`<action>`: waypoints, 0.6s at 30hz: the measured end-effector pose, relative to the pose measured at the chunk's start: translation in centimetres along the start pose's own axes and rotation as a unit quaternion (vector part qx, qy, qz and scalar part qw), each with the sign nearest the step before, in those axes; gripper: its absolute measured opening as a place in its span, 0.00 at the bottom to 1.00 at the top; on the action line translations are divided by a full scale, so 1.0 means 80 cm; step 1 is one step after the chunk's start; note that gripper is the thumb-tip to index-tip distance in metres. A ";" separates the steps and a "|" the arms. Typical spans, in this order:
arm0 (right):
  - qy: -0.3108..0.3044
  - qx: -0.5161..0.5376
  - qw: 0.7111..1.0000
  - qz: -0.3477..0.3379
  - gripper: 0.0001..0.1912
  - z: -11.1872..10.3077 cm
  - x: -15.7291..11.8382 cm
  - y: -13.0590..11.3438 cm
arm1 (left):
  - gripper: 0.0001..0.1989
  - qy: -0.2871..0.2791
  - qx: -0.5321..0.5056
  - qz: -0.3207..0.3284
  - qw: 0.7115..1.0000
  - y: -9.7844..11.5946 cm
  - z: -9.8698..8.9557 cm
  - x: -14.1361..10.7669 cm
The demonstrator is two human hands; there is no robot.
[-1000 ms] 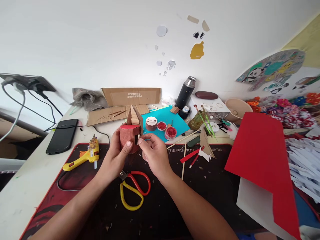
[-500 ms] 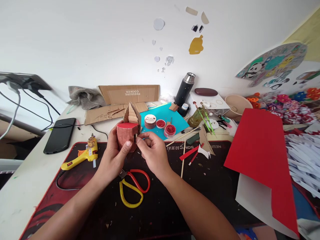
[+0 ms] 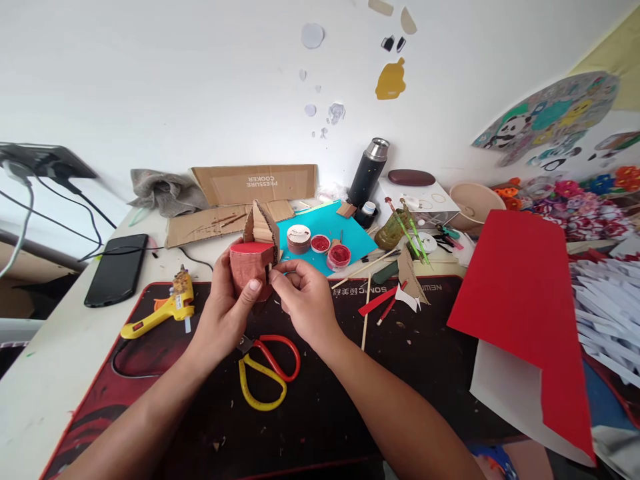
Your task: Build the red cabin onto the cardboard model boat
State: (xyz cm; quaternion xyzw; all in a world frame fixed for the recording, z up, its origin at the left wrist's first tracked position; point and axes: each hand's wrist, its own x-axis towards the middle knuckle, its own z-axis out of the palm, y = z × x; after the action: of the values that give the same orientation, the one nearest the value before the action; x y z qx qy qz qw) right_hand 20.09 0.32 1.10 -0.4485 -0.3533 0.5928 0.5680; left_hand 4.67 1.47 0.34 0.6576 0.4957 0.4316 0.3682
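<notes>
Two bare hands of mine meet at a small cardboard model (image 3: pixel 247 272), held in the middle over the dark mat (image 3: pixel 325 427). My left hand (image 3: pixel 223 308) is wrapped round its left side, thumb pressed on the reddish-brown painted front. The top is bright red, and a pointed piece of bare cardboard (image 3: pixel 263 228) stands up behind it. My right hand (image 3: pixel 306 303) is pinched narrow, thumb and finger on a small pale bit (image 3: pixel 270 268) at the dark opening in the model's right side; how far in it sits, I cannot tell.

Nearer me on the mat lie scissors (image 3: pixel 263 405) with one yellow handle and one red. A yellow glue gun (image 3: pixel 183 305) rests to the left, and a black phone (image 3: pixel 116 270) lies beyond it on the table (image 3: pixel 45 387). Past my right hand, blue paper (image 3: pixel 354 230) carries a paint jar (image 3: pixel 299 245) and an open pot of red paint (image 3: pixel 339 256).
</notes>
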 end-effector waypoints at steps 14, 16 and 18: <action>0.006 -0.002 1.000 -0.008 0.17 -0.002 0.001 0.004 | 0.35 0.003 0.004 -0.001 1.000 -0.002 0.004 -0.002; 0.010 -0.004 1.000 -0.010 0.17 -0.003 0.001 0.005 | 0.36 0.007 0.004 0.004 1.000 -0.002 0.006 -0.002; 0.012 -0.007 1.000 -0.011 0.16 -0.004 0.001 0.005 | 0.36 0.008 0.001 0.004 1.000 -0.002 0.007 -0.003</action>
State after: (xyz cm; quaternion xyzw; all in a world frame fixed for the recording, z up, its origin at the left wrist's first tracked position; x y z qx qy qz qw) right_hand 20.23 0.34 0.60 -0.4555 -0.3560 0.5785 0.5754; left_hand 5.07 1.29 -0.06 0.6565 0.4963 0.4382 0.3616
